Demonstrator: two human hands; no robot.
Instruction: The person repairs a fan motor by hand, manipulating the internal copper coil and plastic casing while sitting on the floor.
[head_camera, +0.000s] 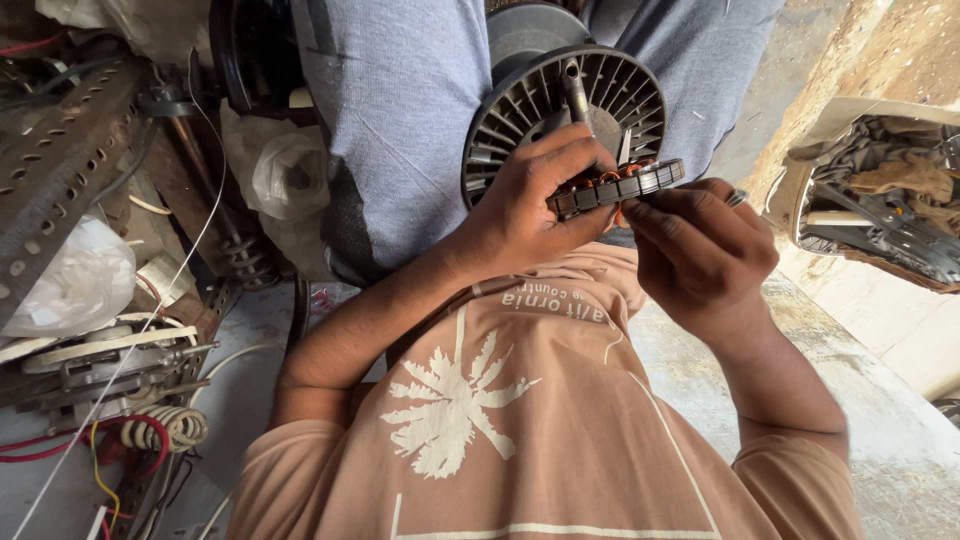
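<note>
left hand (520, 205) clamped round stator ring (615, 187), edge-on at chest height, copper windings showing, right hand (700, 250) pinching ring's right rim, finned rotor housing (560, 110) with shaft just behind on lap, clutter left

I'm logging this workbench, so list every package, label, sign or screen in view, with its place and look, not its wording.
No signs or screens show.
Plastic bag: far left, white, crumpled, knotted.
Clear plastic bag: upper left beside the grey trouser leg, wrinkled.
Cardboard box: right edge, open, tan, full of dark parts.
Shirt print: white palm tree and lettering on a peach shirt.
Left hand and right hand hold an unlabelled stator ring.
</note>
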